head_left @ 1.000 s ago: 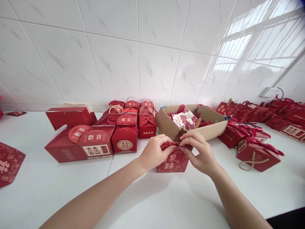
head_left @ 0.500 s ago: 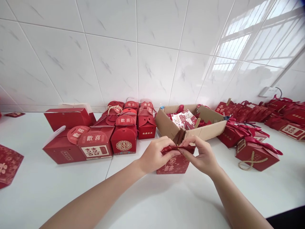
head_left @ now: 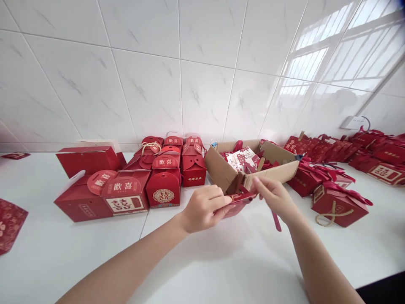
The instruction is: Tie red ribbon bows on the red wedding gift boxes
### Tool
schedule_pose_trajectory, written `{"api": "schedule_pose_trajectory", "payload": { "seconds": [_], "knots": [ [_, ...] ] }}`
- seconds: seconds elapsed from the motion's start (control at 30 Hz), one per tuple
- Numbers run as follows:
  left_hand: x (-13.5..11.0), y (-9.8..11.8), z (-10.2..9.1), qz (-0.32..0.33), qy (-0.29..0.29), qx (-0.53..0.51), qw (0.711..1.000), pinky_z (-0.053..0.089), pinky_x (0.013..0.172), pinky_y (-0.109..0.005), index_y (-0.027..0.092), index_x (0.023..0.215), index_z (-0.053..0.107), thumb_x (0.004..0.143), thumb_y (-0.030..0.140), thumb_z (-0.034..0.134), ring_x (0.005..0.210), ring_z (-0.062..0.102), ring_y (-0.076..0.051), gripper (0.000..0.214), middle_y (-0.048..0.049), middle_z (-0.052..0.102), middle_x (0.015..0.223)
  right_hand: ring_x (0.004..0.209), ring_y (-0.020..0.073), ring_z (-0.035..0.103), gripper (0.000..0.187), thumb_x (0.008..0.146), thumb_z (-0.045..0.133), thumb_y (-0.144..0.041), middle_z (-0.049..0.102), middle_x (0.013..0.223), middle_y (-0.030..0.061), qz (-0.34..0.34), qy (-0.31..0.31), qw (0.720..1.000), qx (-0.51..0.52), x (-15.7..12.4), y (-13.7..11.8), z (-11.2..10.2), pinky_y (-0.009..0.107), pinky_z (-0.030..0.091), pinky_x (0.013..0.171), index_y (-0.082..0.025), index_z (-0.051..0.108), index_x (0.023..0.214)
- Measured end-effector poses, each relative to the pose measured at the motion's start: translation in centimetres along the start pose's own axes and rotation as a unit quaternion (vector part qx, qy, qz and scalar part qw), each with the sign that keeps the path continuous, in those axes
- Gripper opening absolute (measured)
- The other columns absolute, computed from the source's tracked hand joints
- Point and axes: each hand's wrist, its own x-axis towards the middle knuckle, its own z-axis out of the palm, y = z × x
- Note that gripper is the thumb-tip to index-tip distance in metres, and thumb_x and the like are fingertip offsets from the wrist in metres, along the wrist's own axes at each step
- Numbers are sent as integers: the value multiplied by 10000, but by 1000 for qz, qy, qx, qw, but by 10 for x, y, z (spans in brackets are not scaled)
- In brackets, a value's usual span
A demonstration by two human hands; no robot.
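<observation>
A small red gift box [head_left: 238,205] sits on the white counter [head_left: 221,261] in front of me, tipped away so its printed front is mostly hidden. My left hand [head_left: 202,207] is closed on the box's top flap at its left side. My right hand [head_left: 274,196] pinches a dark red ribbon [head_left: 276,220] that runs from the box top and hangs down beside the palm. Both hands are just in front of an open cardboard carton [head_left: 278,174].
The carton holds red ribbons and printed packets [head_left: 241,159]. Several finished red gift boxes [head_left: 164,185] stand at the left by the tiled wall. More red boxes with ribbons [head_left: 338,200] crowd the right. A flat red sheet [head_left: 9,223] lies at far left.
The box has tipped back so its printed front no longer faces me. My right hand has drawn away to the right, pulling a ribbon out from the top.
</observation>
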Motion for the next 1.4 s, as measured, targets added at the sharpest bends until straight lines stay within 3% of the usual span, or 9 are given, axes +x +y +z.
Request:
{"api": "schedule_pose_trajectory", "payload": {
  "seconds": [0.07,0.2,0.47,0.6,0.83,1.0,1.1,1.27,1.4],
  "knots": [
    [-1,0,2,22,-7,37,999,381,532,-263,192,794,650,899,241,466,541,471,-129,218,-23,549,586,584,141,556,405,855,509,-532,628,671,30,52,-66,996,12,1,-2,2,268,468,521,-173,605,695],
    [-1,1,3,40,8,55,998,369,529,-267,190,772,644,888,225,485,543,459,-129,200,-24,566,594,620,150,606,349,800,595,-512,664,736,42,129,-93,986,40,1,-5,2,273,488,549,-166,634,833],
    [2,7,4,17,51,11,998,344,497,-253,181,741,633,831,191,555,505,421,-115,120,5,499,531,631,130,585,354,740,697,-451,630,744,13,143,-108,977,117,3,5,-12,240,409,532,-187,543,919],
    [2,10,6,-13,60,-13,998,345,492,-253,191,721,611,811,196,558,499,409,-116,105,17,461,510,527,73,459,317,707,751,-363,531,633,-49,91,-52,969,222,1,2,-10,213,354,492,-193,496,786],
    [1,12,10,-33,90,-29,995,339,478,-243,186,673,558,785,207,584,504,393,-108,117,16,469,532,496,79,463,227,657,788,-307,561,615,-17,6,99,948,304,-1,-1,-1,220,378,448,-188,605,718],
    [1,11,13,-20,126,-45,991,323,465,-232,171,699,568,768,180,603,506,382,-100,78,23,448,543,610,133,574,148,734,712,-292,628,698,14,-84,60,934,343,-6,1,-4,260,477,524,-231,698,868],
    [0,12,14,-17,128,-46,990,318,463,-229,170,694,559,754,168,608,508,375,-98,78,25,440,549,714,157,621,188,766,677,-213,667,804,27,-154,78,938,299,-9,4,-2,280,511,591,-261,707,946],
    [1,15,14,-12,127,-45,991,300,453,-237,179,657,521,751,164,607,502,349,-99,129,31,411,544,872,192,634,313,765,637,-41,691,870,32,-296,193,926,133,-7,4,6,359,516,778,-271,713,963],
    [1,15,13,-4,112,-53,992,304,446,-256,206,679,515,747,144,600,496,348,-114,125,31,387,542,976,247,623,362,740,658,-42,675,1020,65,-324,203,923,37,-5,0,12,447,505,847,-273,705,1016]
  ]
}}
